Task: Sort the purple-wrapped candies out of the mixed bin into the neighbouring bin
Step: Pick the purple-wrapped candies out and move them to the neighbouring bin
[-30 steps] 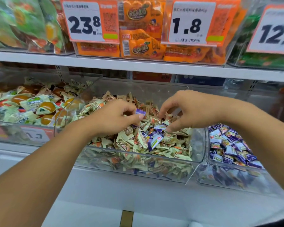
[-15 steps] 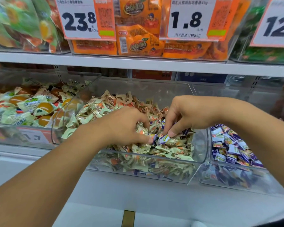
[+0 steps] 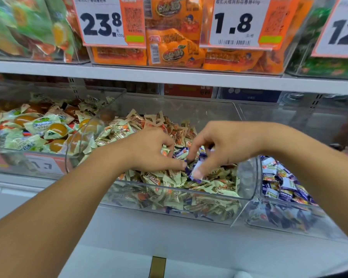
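Note:
The clear mixed bin (image 3: 169, 190) in the middle holds many beige-wrapped candies with a few purple-wrapped candies (image 3: 180, 153) on top. Both hands are down in it, close together. My right hand (image 3: 225, 145) pinches a purple-and-white candy (image 3: 195, 173) between thumb and fingers near the bin's front right. My left hand (image 3: 149, 151) has its fingers curled, with the fingertips on the purple wrappers beside that candy; what it holds is hidden. The neighbouring bin (image 3: 255, 177) on the right holds purple-wrapped candies (image 3: 283, 183).
A third clear bin (image 3: 0, 155) on the left holds green-wrapped orange jellies. A white shelf (image 3: 169, 76) above carries orange snack packs and price tags (image 3: 102, 23) reading 23.8 and 1.8. A white ledge runs below the bins.
Both hands have dropped lower into the mixed bin and drawn together. My right hand has closed its fingers on a purple candy near the front.

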`<state>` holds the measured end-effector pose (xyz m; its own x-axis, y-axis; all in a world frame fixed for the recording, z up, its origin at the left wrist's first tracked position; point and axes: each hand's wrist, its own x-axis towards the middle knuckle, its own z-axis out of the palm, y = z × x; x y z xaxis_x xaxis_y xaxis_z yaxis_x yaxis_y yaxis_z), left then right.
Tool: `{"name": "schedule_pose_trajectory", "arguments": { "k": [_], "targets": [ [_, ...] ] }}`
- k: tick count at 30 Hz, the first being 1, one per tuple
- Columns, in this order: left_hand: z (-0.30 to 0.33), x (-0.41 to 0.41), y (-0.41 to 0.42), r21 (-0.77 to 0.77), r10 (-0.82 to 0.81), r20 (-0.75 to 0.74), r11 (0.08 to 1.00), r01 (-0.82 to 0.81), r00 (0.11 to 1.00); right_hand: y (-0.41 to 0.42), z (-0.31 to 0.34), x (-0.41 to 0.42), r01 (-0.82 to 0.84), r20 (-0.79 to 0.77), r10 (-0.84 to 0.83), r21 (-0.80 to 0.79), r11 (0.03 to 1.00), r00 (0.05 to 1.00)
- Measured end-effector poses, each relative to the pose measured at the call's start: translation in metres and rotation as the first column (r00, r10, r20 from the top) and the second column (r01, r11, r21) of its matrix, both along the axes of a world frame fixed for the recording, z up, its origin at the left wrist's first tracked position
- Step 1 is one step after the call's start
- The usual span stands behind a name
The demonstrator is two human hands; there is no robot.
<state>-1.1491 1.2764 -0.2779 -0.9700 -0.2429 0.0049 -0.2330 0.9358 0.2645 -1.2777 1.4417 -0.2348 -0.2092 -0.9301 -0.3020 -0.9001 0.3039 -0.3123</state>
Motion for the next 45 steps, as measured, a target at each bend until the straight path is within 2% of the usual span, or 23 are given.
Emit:
{"name": "schedule_pose_trajectory", "arguments": {
  "k": [2, 6, 8, 9, 12, 14, 16, 17, 18, 20, 22, 25, 27, 29, 32, 34, 37, 40, 42, 45],
  "targets": [
    [-0.002, -0.003, 0.002, -0.037, 0.018, -0.034, 0.999, -0.019, 0.999, -0.004, -0.006, 0.007, -0.046, -0.175, 0.057, 0.069, 0.997, 0.983],
    [0.002, -0.006, 0.006, -0.025, 0.029, 0.050, 0.999, -0.028, 0.998, 0.004, 0.002, -0.009, -0.015, -0.114, 0.014, -0.005, 1.000, 0.993],
    [0.003, -0.007, 0.009, 0.003, 0.022, 0.096, 1.000, -0.022, 0.995, 0.011, 0.008, -0.016, 0.079, 0.047, -0.074, -0.096, 0.992, 0.996],
    [0.002, -0.008, 0.010, -0.005, 0.013, 0.103, 1.000, -0.012, 0.995, 0.011, 0.009, -0.019, 0.178, 0.168, -0.153, -0.146, 0.973, 0.974],
    [-0.002, -0.012, 0.011, -0.041, -0.011, 0.073, 0.999, 0.014, 0.997, 0.005, 0.007, -0.017, 0.453, 0.516, -0.318, -0.159, 0.877, 0.796],
    [-0.004, -0.013, 0.011, -0.035, -0.014, 0.045, 0.999, 0.015, 0.999, -0.001, 0.004, -0.013, 0.506, 0.682, -0.315, -0.094, 0.858, 0.660],
    [-0.005, -0.013, 0.009, 0.021, -0.011, 0.025, 1.000, 0.011, 1.000, -0.005, 0.000, -0.011, 0.538, 0.743, -0.334, -0.042, 0.842, 0.580],
    [-0.004, -0.012, 0.008, 0.058, -0.011, 0.016, 0.998, 0.010, 1.000, -0.007, -0.002, -0.011, 0.545, 0.723, -0.354, -0.038, 0.838, 0.594],
    [-0.004, -0.010, 0.007, 0.087, -0.006, 0.005, 0.996, 0.005, 1.000, -0.008, -0.004, -0.011, 0.536, 0.664, -0.366, -0.061, 0.842, 0.652],
    [-0.002, -0.007, 0.005, 0.151, 0.027, -0.036, 0.988, -0.021, 0.999, -0.009, -0.005, -0.011, 0.436, 0.458, -0.326, -0.158, 0.886, 0.827],
    [-0.001, -0.005, 0.003, 0.228, 0.102, -0.110, 0.971, -0.075, 0.989, -0.008, -0.007, -0.009, 0.246, 0.199, -0.206, -0.204, 0.948, 0.958],
    [0.000, -0.003, 0.002, 0.288, 0.212, -0.217, 0.947, -0.145, 0.953, -0.011, -0.013, -0.003, 0.051, -0.120, -0.064, -0.108, 0.993, 0.991],
    [0.000, -0.003, 0.002, 0.302, 0.225, -0.279, 0.944, -0.137, 0.933, -0.015, -0.019, 0.000, 0.025, -0.174, -0.042, -0.100, 0.995, 0.984],
    [-0.001, -0.006, 0.002, 0.308, 0.217, -0.330, 0.945, -0.113, 0.919, -0.015, -0.017, -0.001, 0.077, -0.077, -0.091, -0.158, 0.984, 0.993],
    [-0.001, -0.011, 0.005, 0.344, 0.198, -0.340, 0.936, -0.074, 0.919, -0.012, -0.009, -0.011, 0.327, 0.235, -0.258, -0.331, 0.885, 0.937],
    [0.000, -0.016, 0.009, 0.353, 0.144, -0.313, 0.935, -0.026, 0.939, -0.011, -0.007, -0.016, 0.510, 0.429, -0.347, -0.360, 0.781, 0.834],
    [0.001, -0.022, 0.013, 0.369, 0.116, -0.309, 0.929, 0.007, 0.944, -0.016, -0.010, -0.019, 0.663, 0.681, -0.352, -0.264, 0.701, 0.642],
    [0.003, -0.026, 0.013, 0.414, 0.149, -0.336, 0.910, 0.003, 0.930, -0.020, -0.011, -0.025, 0.711, 0.766, -0.334, -0.219, 0.668, 0.549],
    [0.004, -0.026, 0.013, 0.463, 0.185, -0.330, 0.886, -0.011, 0.926, -0.024, -0.015, -0.026, 0.700, 0.764, -0.333, -0.209, 0.683, 0.553],
    [0.001, -0.023, 0.009, 0.355, 0.165, -0.322, 0.934, -0.043, 0.932, -0.033, -0.018, -0.028, 0.671, 0.727, -0.355, -0.193, 0.716, 0.588]
  ]
}}
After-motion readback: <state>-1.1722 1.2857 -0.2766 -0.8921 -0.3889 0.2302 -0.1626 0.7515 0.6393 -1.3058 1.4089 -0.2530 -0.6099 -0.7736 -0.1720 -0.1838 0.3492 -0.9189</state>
